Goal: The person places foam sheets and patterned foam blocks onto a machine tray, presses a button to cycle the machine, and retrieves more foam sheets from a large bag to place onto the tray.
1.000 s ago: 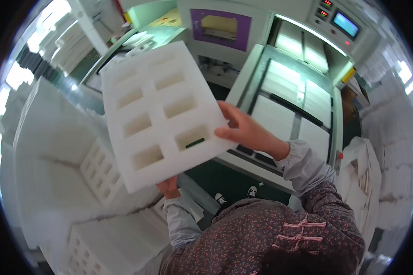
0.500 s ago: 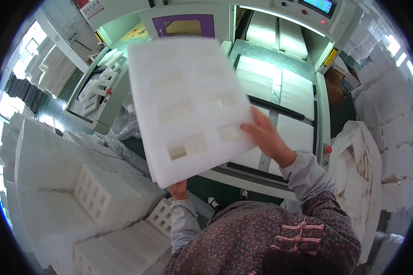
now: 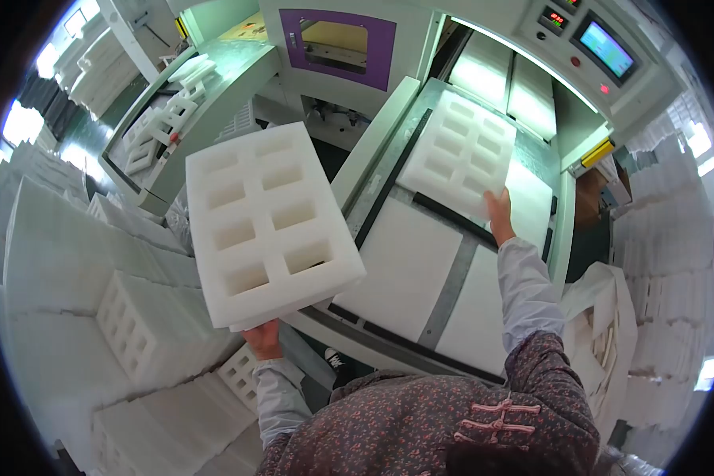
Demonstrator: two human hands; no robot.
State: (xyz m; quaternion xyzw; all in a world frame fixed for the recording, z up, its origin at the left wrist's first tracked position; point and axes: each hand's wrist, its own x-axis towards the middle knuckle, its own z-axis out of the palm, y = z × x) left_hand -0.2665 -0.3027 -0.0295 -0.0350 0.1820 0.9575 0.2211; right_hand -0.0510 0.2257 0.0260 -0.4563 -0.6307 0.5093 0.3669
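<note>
A thick white foam sheet with rectangular cutouts (image 3: 259,202), perhaps several layers, is held up left of the machine. My left hand (image 3: 265,339) grips it from below at its near edge, fingers partly hidden underneath. Over the machine bed, my right hand (image 3: 498,214) pinches the near right corner of another white cutout foam sheet (image 3: 472,143). That sheet lies over the far left plain white pad, slightly askew. Plain white foam pads (image 3: 408,258) cover the bed on either side of a black bar (image 3: 456,218).
The machine's control panel (image 3: 605,47) glows at upper right, beside a yellow-edged opening. A left side table (image 3: 238,67) carries loose foam pieces (image 3: 163,119). Stacked foam blocks (image 3: 147,325) fill the lower left. A white sack (image 3: 607,333) stands at the right.
My right hand has gone from the held foam forward to the bed, where a cutout sheet now lies under it. The foam in my left hand has moved left and down.
</note>
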